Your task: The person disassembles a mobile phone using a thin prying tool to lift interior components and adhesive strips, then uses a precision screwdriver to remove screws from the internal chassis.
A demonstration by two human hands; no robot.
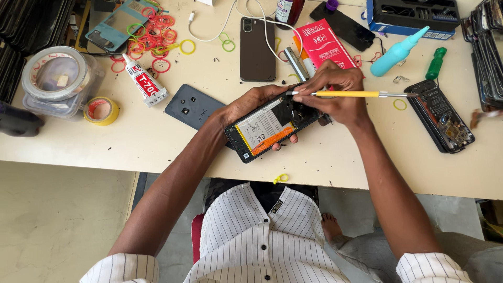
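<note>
Left hand (pixel 251 105) grips the opened phone (pixel 270 127) from its top-left side, fingers wrapped under the edge, thumb side on top. That keeps the body steady and tilted up off the table (pixel 157 141) so the inside faces the camera. Battery (pixel 263 129) with its white and orange label is exposed, back cover off.

Right hand (pixel 335 91) is closed in a pinch on a thin yellow-handled tool (pixel 348 94), held nearly level, tip aimed left into the dark upper part of the phone beside the battery. Fingers bunch close to the tip end for fine control; the long handle sticks out to the right. Exact contact point is hidden under the fingers.

Phone sits at the table's near edge, centre, right in front of the torso, so both forearms reach it evenly.

Around it:
- grey back cover (pixel 193 106) just left of the phone, camera holes up
- glue tube (pixel 144 81) and yellow tape roll (pixel 101 110) further left
- another phone (pixel 258 48) face down behind, cable (pixel 220 26) near it
- second opened phone (pixel 443 116) at right, well apart
- teal blower bottle (pixel 398 52) and green screwdriver (pixel 435 63) behind right
- rubber bands (pixel 152 34) scattered top left
</note>
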